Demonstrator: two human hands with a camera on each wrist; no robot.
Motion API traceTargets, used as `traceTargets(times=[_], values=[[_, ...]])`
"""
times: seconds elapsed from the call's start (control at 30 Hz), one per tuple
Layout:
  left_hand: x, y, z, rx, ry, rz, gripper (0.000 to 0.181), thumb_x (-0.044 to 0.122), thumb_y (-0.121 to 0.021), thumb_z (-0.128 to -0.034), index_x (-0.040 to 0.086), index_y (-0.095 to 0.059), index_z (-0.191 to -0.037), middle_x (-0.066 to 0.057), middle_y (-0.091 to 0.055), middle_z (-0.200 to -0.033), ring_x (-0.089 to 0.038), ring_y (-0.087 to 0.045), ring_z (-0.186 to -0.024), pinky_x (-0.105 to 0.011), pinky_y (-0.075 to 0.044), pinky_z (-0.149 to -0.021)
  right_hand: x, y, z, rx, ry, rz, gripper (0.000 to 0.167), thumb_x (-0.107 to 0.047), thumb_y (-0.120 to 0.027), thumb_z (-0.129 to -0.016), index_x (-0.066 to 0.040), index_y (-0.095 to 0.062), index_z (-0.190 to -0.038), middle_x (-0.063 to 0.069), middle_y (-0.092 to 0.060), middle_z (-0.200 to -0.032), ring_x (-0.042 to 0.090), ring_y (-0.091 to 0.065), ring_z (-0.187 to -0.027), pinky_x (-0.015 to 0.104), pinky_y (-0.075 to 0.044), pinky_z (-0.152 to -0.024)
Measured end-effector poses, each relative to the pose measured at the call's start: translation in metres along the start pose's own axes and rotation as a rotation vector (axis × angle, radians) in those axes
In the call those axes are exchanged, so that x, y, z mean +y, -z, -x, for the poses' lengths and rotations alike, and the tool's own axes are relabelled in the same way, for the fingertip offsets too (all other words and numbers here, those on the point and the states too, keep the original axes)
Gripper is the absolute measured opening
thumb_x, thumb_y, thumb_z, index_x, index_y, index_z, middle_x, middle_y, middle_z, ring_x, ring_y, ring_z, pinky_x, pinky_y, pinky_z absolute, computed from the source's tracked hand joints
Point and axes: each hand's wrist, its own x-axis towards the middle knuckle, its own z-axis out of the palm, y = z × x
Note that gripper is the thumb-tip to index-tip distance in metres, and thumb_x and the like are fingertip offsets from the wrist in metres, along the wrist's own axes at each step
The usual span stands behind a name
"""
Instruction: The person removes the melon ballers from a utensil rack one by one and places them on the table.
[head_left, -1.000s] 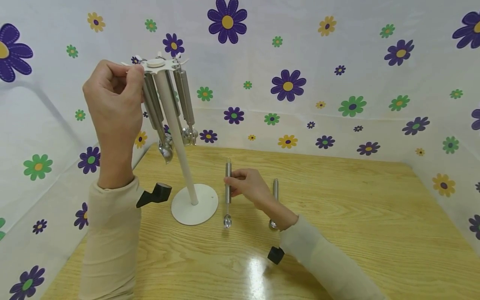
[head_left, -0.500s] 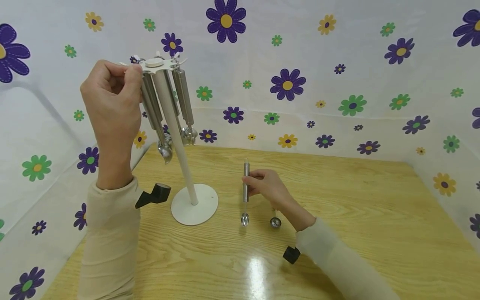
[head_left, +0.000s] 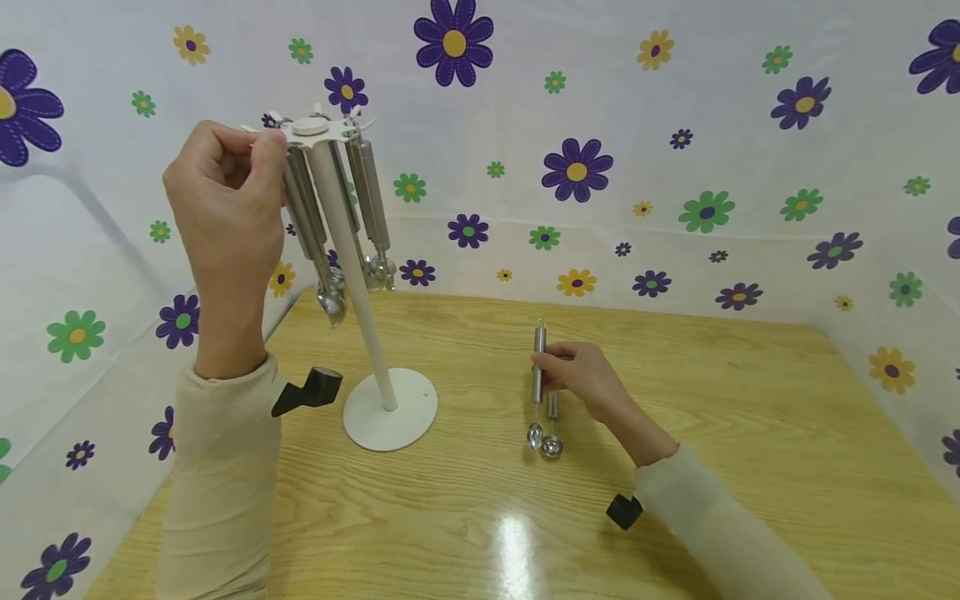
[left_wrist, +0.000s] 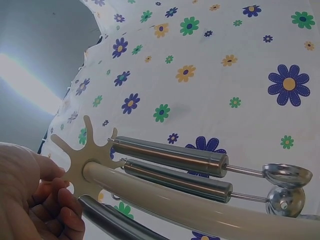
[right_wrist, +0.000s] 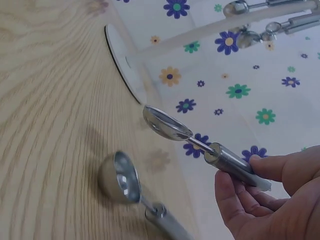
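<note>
White rack (head_left: 349,250) pinched by left hand (head_left: 227,200), steel scoop (head_left: 537,389) held in right hand (head_left: 588,377)

Oval metal scoop (head_left: 537,392) is now farther from the white stand (head_left: 356,275).
The right hand (head_left: 588,379) brings it rightward, and in the head view it now appears just beside the round metal scoop (head_left: 552,447), bowl near bowl.

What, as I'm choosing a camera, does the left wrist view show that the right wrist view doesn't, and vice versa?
Only the left wrist view: the left hand gripping the stand's hooked top, and a bright light strip.
Only the right wrist view: the right hand holding a scoop, a second scoop, the wooden table and the stand's white base.
Both: the stand's pole, utensils hanging beside it and the flowered backdrop.
</note>
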Motion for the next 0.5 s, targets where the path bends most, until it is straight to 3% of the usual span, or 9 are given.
traceTargets(times=[0.5], values=[[0.001,-0.001,0.001,0.007,-0.005,0.01,0.011,0.012,-0.065,-0.0994,0.01,-0.069,-0.09,0.003,-0.06,-0.078,-0.01,-0.051,-0.064,-0.022,-0.043,-0.064,0.016,0.039,0.01,0.045,-0.041,0.027,0.042,-0.02,-0.063,-0.105,0.013,-0.059,-0.13,0.026,-0.066,-0.116,0.02,-0.07,-0.086,0.036,-0.06,-0.086]])
